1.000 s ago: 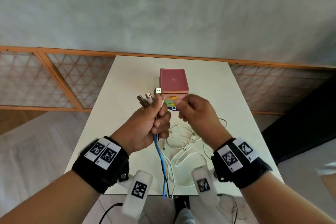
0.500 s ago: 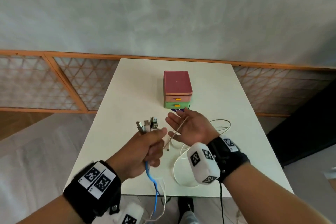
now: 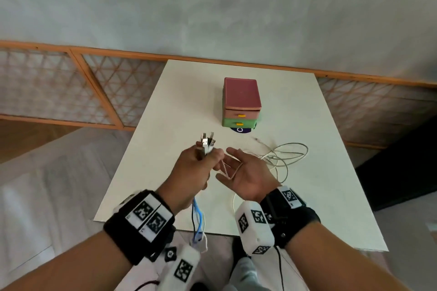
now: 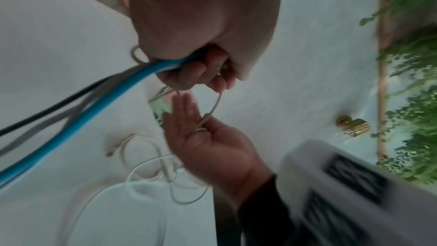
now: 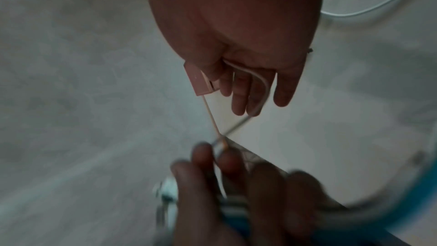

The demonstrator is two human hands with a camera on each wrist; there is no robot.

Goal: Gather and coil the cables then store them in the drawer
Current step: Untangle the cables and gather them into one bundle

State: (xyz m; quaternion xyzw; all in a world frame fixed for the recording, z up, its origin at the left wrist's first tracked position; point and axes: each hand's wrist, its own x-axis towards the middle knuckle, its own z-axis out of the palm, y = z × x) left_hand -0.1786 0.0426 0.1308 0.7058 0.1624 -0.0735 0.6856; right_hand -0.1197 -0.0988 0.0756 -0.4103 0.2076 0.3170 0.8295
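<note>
My left hand (image 3: 206, 160) grips a bundle of cables, with its metal plugs (image 3: 206, 143) sticking up above the fist. A blue cable (image 3: 198, 216) and a black one hang from it past the table's front edge. The left wrist view shows the fist (image 4: 201, 74) round the blue cable (image 4: 106, 98). My right hand (image 3: 236, 166) lies palm up just right of it, fingers straight. A thin white cable (image 4: 214, 108) runs from the left fist across that palm (image 4: 203, 137). More white cable loops (image 3: 292, 152) lie on the table to the right.
A small drawer unit (image 3: 241, 104) with pink and green drawers, both closed, stands mid-table behind the hands. The white table (image 3: 179, 92) ends close in front of me. A wooden lattice railing (image 3: 99, 92) runs behind and to the left.
Both hands have come down and towards me from in front of the drawer unit. The right hand, which pinched a cable by the left fist, has turned palm up and spread out.
</note>
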